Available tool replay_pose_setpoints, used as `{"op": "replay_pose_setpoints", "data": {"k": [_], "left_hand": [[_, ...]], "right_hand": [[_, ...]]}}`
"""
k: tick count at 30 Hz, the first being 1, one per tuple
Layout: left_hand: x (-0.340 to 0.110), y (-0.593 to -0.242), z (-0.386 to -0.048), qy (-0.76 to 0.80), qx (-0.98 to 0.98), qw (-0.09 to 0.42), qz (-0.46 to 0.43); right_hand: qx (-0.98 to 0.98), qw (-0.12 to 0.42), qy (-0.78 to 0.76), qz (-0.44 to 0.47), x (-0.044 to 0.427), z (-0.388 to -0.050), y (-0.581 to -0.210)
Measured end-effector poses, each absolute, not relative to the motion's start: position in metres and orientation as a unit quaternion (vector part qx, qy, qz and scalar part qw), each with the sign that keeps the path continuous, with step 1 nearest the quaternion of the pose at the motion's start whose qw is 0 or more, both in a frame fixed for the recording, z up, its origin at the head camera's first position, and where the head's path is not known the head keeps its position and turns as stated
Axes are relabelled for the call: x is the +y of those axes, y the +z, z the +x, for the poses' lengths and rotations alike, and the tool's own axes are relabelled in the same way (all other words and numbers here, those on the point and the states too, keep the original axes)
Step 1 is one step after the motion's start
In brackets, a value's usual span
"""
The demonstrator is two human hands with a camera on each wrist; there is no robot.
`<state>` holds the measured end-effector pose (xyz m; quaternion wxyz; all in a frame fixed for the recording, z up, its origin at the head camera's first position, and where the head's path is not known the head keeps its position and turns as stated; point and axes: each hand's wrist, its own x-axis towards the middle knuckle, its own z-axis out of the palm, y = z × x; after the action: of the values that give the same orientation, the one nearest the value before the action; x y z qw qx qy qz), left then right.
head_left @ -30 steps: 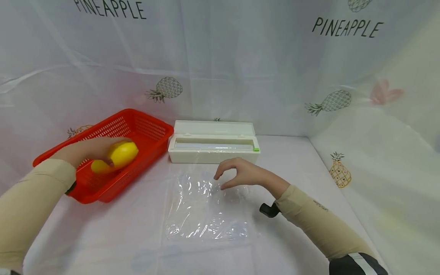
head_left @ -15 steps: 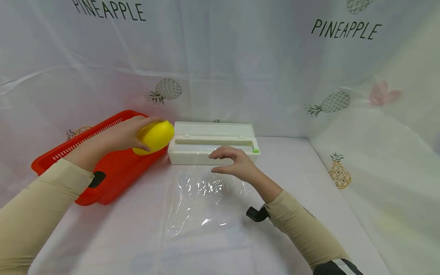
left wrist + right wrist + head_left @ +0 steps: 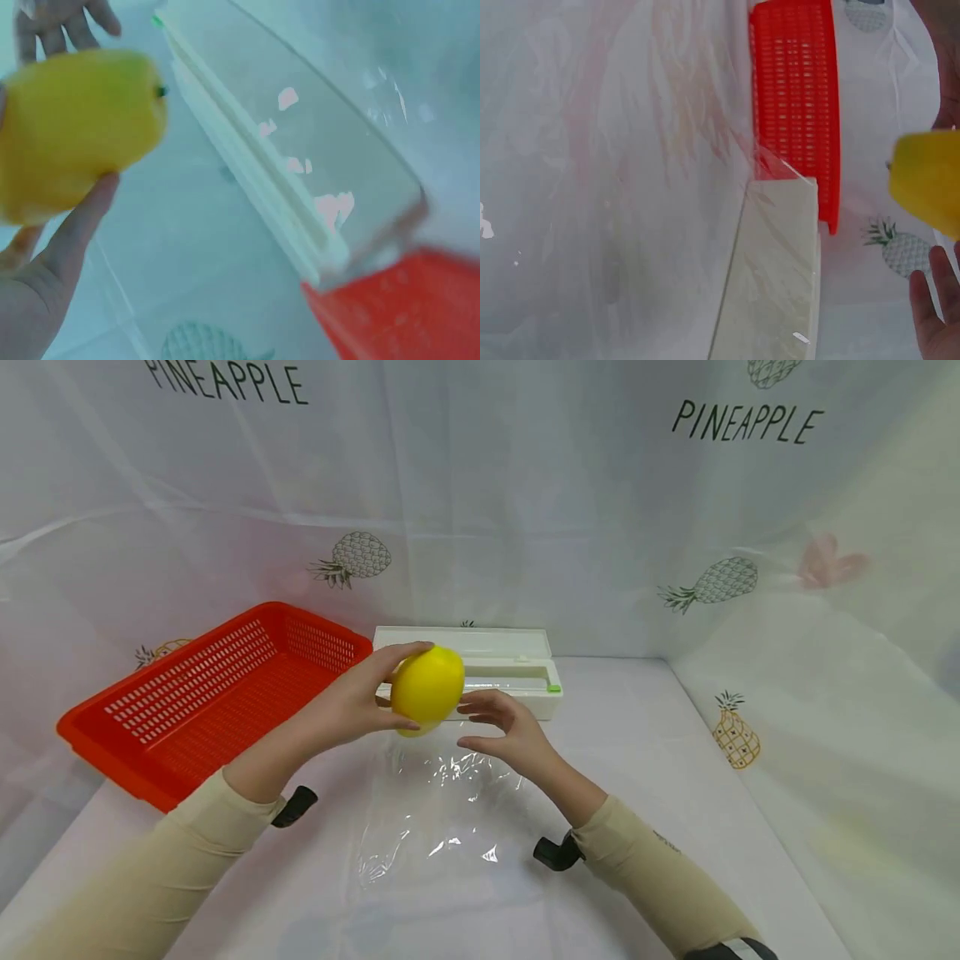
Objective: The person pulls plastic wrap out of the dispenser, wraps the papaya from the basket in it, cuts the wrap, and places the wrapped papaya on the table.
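The left hand (image 3: 352, 702) grasps a smooth, rounded yellow fruit (image 3: 429, 689). Just right of that grip, the right hand (image 3: 517, 739) is free, loosely curved. Below both hands lies clear, crinkled film (image 3: 442, 827); behind them, an oblong white box (image 3: 546, 703), lid (image 3: 487, 641) raised; left of the left hand, a slotted red basket (image 3: 213, 689).

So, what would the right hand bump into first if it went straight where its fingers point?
Probably the yellow fruit in the left hand; it looks ahead of the right hand, though depth is unclear.
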<state>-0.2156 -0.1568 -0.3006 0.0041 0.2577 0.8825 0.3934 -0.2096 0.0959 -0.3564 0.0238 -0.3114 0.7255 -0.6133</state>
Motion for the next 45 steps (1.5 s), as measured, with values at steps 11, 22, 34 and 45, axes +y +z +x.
{"op": "replay_pose_setpoints", "data": {"k": [11, 22, 34, 45], "left_hand": [[-0.124, -0.322, -0.204, 0.519, 0.838, -0.022, 0.166], [-0.113, -0.351, -0.201, 0.577, 0.805, 0.005, 0.136], [-0.133, -0.381, -0.203, 0.528, 0.831, 0.034, 0.168], [-0.131, -0.417, -0.204, 0.455, 0.876, 0.078, 0.141]], "right_hand": [[0.73, -0.004, -0.62, -0.286, 0.104, -0.211, -0.381], [0.76, 0.016, -0.598, -0.254, 0.114, -0.204, -0.382], [0.786, 0.069, -0.542, -0.288, 0.146, -0.225, -0.405], [0.796, 0.114, -0.511, -0.304, 0.156, -0.23, -0.429]]}}
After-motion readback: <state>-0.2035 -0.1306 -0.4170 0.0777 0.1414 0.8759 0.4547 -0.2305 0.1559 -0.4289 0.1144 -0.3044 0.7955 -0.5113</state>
